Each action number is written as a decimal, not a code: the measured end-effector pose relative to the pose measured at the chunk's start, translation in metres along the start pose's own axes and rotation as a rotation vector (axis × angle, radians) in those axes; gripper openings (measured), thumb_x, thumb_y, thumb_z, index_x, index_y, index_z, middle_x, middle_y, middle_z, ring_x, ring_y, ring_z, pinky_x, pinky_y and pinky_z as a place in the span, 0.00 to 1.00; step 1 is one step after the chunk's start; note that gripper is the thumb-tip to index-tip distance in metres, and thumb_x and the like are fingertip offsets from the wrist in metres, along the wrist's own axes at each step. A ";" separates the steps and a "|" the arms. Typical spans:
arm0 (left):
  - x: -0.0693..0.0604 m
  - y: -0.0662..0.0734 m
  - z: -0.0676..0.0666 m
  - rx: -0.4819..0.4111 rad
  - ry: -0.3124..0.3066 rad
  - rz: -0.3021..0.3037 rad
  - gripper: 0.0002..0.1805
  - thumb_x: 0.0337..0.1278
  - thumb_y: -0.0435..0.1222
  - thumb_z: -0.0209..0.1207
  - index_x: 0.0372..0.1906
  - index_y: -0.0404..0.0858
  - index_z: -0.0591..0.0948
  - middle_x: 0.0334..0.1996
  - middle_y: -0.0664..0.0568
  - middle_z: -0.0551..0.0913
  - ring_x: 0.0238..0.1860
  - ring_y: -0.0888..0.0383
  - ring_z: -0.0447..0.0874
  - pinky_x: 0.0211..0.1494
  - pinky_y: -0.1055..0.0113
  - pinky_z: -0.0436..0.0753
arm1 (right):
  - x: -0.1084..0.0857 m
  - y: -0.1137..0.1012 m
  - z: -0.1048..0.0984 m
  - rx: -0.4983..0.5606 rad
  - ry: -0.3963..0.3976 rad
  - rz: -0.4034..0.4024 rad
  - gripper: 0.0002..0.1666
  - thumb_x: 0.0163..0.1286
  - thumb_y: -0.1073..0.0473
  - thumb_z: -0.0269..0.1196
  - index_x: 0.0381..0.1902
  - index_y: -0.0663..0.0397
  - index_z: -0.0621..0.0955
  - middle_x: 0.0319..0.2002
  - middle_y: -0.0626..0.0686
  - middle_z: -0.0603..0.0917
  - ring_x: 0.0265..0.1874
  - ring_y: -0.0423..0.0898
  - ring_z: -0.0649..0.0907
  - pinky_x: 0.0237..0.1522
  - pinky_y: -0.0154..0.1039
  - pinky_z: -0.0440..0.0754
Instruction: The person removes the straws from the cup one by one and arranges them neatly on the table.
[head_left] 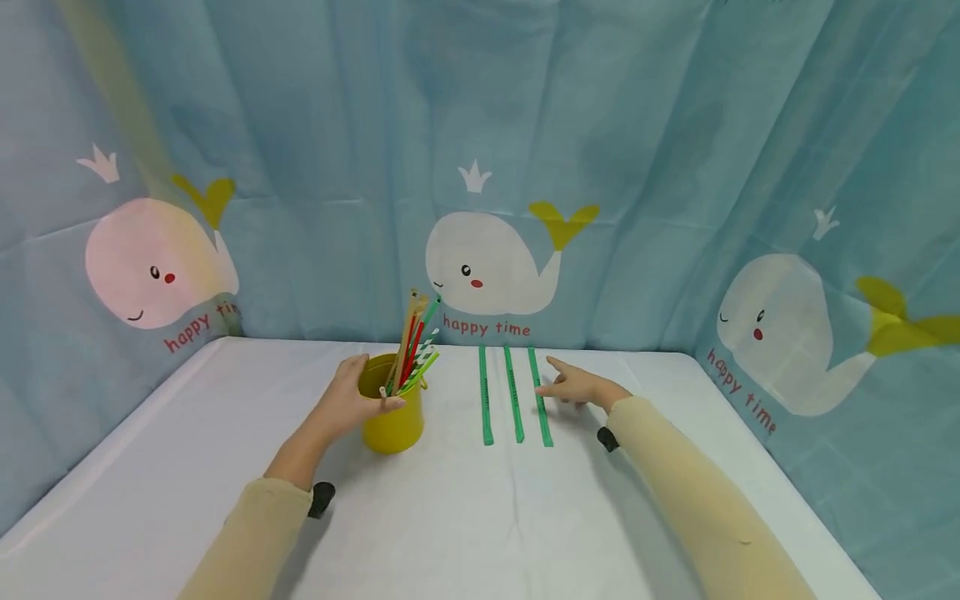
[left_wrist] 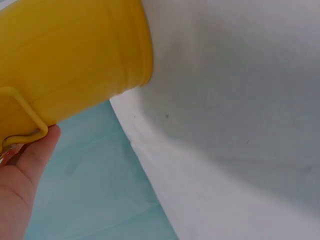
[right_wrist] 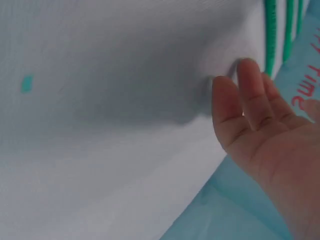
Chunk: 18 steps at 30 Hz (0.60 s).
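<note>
My left hand (head_left: 352,402) grips a small yellow bucket (head_left: 394,427) by its rim, the thumb lying on the near side. Thin sticks (head_left: 411,346) stand in the bucket, leaning right; they are tan, red, green and green-and-white striped. In the left wrist view the bucket (left_wrist: 75,55) shows its side and wire handle (left_wrist: 25,107), and part of the hand. Whether its base touches the table I cannot tell. My right hand (head_left: 579,387) hovers by the rightmost green strip (head_left: 540,400), fingers loosely extended; its palm holds nothing in the right wrist view.
Beside that strip lie two more green strips, a middle one (head_left: 513,396) and a left one (head_left: 485,396), roughly parallel on the white tabletop (head_left: 450,517). Blue curtains (head_left: 645,167) with printed whales enclose the table at the back and sides.
</note>
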<state>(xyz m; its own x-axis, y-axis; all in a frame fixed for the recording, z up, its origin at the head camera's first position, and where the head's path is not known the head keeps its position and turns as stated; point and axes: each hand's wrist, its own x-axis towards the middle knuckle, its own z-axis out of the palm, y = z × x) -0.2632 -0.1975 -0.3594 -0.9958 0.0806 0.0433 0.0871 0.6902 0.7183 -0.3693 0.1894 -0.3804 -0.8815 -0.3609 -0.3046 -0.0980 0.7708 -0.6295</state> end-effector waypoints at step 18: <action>0.013 -0.002 -0.001 0.082 -0.029 0.086 0.64 0.45 0.61 0.68 0.75 0.28 0.49 0.73 0.32 0.49 0.70 0.30 0.51 0.66 0.32 0.57 | 0.001 -0.064 0.001 0.297 0.016 -0.276 0.40 0.76 0.51 0.55 0.78 0.45 0.51 0.66 0.60 0.68 0.58 0.59 0.76 0.58 0.61 0.72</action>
<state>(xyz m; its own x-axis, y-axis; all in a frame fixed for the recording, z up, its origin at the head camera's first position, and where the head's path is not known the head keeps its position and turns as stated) -0.2760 -0.1981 -0.3597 -0.9834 0.1623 0.0810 0.1753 0.7365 0.6533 -0.3639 0.1388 -0.3408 -0.8482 -0.5228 -0.0853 -0.1962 0.4597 -0.8661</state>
